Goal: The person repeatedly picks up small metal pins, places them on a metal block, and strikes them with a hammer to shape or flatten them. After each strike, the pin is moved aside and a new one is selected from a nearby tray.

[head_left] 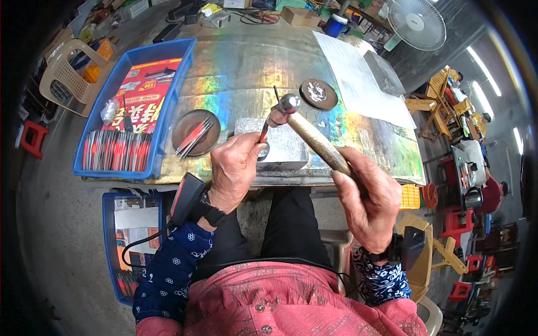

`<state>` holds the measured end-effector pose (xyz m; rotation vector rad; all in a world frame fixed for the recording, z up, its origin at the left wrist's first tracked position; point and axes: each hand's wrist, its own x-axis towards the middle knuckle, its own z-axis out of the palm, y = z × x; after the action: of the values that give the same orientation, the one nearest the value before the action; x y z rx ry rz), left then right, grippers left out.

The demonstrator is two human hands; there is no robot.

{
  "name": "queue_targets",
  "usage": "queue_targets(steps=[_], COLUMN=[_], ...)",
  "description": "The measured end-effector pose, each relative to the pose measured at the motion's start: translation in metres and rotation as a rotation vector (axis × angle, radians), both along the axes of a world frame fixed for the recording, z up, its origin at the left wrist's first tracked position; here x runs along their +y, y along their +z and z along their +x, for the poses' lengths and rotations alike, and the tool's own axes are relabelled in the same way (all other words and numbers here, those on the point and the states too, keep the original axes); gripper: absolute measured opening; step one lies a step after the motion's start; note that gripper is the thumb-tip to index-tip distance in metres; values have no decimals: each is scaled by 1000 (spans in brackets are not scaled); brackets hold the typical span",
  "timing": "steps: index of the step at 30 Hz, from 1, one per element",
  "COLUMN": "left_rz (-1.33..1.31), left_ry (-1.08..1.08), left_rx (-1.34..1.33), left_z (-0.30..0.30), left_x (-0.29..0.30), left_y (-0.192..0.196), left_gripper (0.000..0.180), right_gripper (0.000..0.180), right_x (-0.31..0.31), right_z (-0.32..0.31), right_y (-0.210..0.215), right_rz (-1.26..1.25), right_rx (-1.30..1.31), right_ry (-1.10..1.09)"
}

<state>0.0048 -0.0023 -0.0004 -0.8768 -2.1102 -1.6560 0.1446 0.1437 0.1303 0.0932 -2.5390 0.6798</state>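
left hand (238, 168) — pinches red tool (263, 133) upright over metal block (283, 147) | right hand (367, 201) — grips hammer (314, 134), handle slanting up-left, head just above tool tip

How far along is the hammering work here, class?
Done, it seems: rows of red-handled pieces fill the blue tray. In hand: the left hand holds one piece on the metal block; the right hand raises the hammer. Left: loose pieces in the round dish.
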Motion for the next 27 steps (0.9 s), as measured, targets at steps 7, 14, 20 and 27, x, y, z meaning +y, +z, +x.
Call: queue_targets(steps=[7, 14, 20, 27], left_rz=[-5, -35, -20, 11], left_ry=[-12, -15, -7, -16], left_rx=[-26, 6, 1, -10], left_z=[-1, -1, -2, -1], left_x=[0, -2, -1, 0], left_y=[-1, -2, -3, -3], left_gripper=[11, 12, 13, 13], right_gripper=[35, 32, 29, 31], right_x=[-6, -2, -1, -13], right_z=[16, -9, -10, -11], right_y=[18, 5, 27, 36], right_rz=[-267, -6, -20, -21], right_rx=[439, -44, 4, 267], right_ry=[34, 27, -21, 54])
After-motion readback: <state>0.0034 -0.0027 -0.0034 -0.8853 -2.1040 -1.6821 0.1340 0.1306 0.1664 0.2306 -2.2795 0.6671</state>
